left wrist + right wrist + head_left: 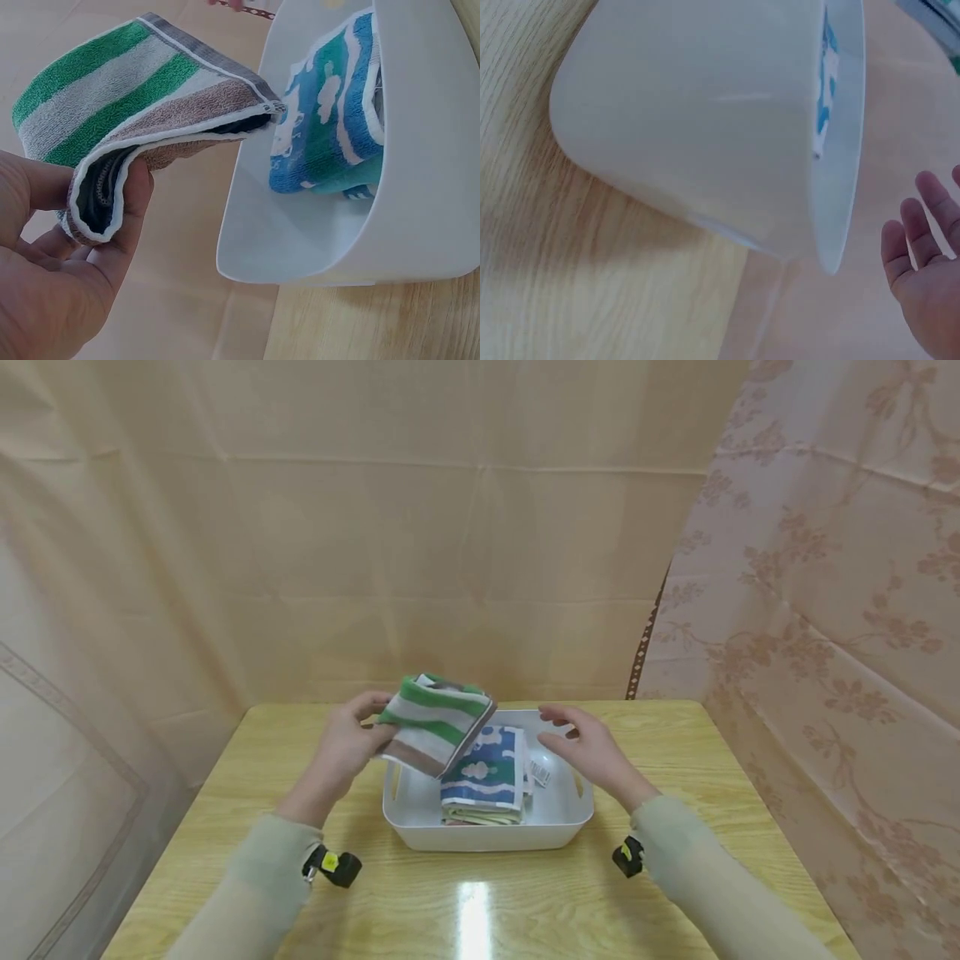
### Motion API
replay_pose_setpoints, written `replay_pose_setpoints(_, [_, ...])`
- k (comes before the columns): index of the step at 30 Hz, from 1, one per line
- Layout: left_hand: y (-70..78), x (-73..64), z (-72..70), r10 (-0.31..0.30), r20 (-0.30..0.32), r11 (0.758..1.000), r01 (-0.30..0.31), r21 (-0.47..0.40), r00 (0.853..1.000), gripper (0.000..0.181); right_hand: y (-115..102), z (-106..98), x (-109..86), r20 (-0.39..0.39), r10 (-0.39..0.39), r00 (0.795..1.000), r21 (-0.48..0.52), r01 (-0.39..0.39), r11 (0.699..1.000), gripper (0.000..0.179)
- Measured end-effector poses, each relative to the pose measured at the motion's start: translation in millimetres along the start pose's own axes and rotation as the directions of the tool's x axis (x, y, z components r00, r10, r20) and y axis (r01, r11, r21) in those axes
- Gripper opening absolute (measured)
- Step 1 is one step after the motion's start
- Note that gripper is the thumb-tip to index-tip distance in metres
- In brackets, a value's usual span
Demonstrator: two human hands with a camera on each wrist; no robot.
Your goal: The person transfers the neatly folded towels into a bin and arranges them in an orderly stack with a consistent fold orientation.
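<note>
My left hand (348,739) pinches a folded towel (435,722) with green, grey and brown stripes by its left edge, thumb on one side and fingers on the other. The striped towel hangs tilted above the left part of a white plastic basket (491,837). Inside the basket lies a folded blue towel (483,768) with white and green patterns, on top of other folded cloth. Over the basket's right side hovers my right hand (592,747), its fingers loosely bent and nothing in them. In the right wrist view, that hand's fingers (921,232) stand apart from the basket wall.
The basket stands on a light wooden table (405,910) near its back edge. A white tag with a barcode (540,774) lies in the basket beside the blue towel. Beige curtains (450,543) hang behind the table, and a flowered curtain (840,610) hangs at the right.
</note>
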State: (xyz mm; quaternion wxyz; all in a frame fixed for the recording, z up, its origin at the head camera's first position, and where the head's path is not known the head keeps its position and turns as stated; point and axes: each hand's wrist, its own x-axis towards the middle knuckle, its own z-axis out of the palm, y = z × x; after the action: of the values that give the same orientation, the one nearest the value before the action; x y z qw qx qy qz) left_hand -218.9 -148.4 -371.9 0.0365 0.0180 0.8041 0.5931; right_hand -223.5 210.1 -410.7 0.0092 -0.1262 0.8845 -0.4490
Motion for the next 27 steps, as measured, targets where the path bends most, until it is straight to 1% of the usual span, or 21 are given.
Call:
replay_pose_setpoints(5, [-0.9,-1.2,7.0,0.006,0.022,1.000,-0.007,0.030,1.000,0.038,-15.8,3.9,-2.9,0.025,-0.084,0.996,-0.020,0.084,0.996,0.054])
replay_pose_setpoints(12, [-0.4,-2.9,17.3,0.034,0.061,0.997,-0.038,0.061,0.998,0.037,-34.1,10.5,-4.6,0.040,-0.201,0.979,-0.082,0.203,0.976,0.059])
replay_pose_setpoints(14, [-0.4,-2.7,19.7,0.041,0.069,0.997,-0.045,0.059,0.997,0.038,-37.4,12.0,-4.3,0.035,-0.246,0.969,-0.105,0.248,0.963,0.061])
replay_pose_setpoints(19, [-0.4,-2.1,24.2,0.039,0.074,0.998,-0.043,0.049,0.997,0.039,-42.8,13.5,-3.3,0.013,-0.359,0.933,-0.143,0.357,0.923,0.063])
replay_pose_setpoints(24, [-1.0,-2.8,27.2,0.048,0.086,0.996,-0.054,0.064,0.995,0.037,-45.4,14.5,-3.1,0.018,-0.421,0.907,-0.163,0.418,0.894,0.064])
replay_pose_setpoints(27, [-0.9,-3.4,29.3,0.057,0.097,0.995,-0.065,0.082,0.994,0.034,-46.6,15.5,-2.7,0.029,-0.442,0.897,-0.177,0.440,0.880,0.065])
